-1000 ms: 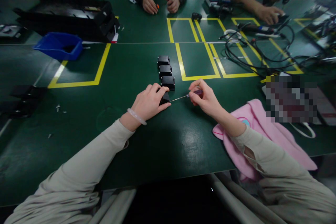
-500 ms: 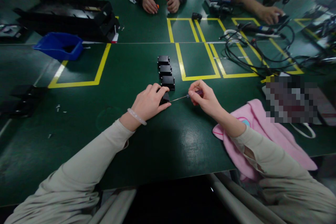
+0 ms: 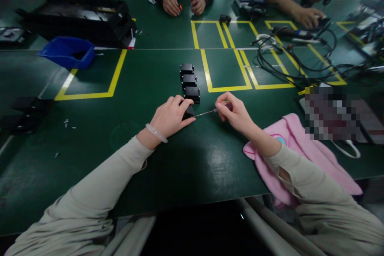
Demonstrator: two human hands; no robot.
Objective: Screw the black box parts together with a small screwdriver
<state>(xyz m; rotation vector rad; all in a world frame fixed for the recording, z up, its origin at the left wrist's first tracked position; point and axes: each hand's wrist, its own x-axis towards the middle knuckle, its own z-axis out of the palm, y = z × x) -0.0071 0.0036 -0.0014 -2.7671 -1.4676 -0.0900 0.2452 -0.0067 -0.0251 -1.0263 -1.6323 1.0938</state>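
Observation:
My left hand [image 3: 171, 116] is closed around a small black box-shaped part [image 3: 188, 113] on the green table [image 3: 144, 184], its fingers covering most of that part. My right hand [image 3: 233, 109] grips the dark, see-through handle of a screwdriver [image 3: 216, 110]. The thin shaft points left, and its tip meets the near right side of the held part, close to my left thumb. Just beyond, a row of 3 similar black box-shaped parts [image 3: 189, 80] with small shiny bits at their sides runs away from me.
A pink cloth [image 3: 312, 156] lies under my right forearm. Loose screws [image 3: 66, 122] and black parts [image 3: 22, 116] are at left, near a blue bin [image 3: 70, 53] and black trays [image 3: 87, 20]. Cables [image 3: 288, 56] tangle at right. Co-workers' hands [image 3: 183, 5] rest across the table.
Almost nothing differs. My right hand has shifted very slightly on the screwdriver, while my left hand and the black parts stay where they were.

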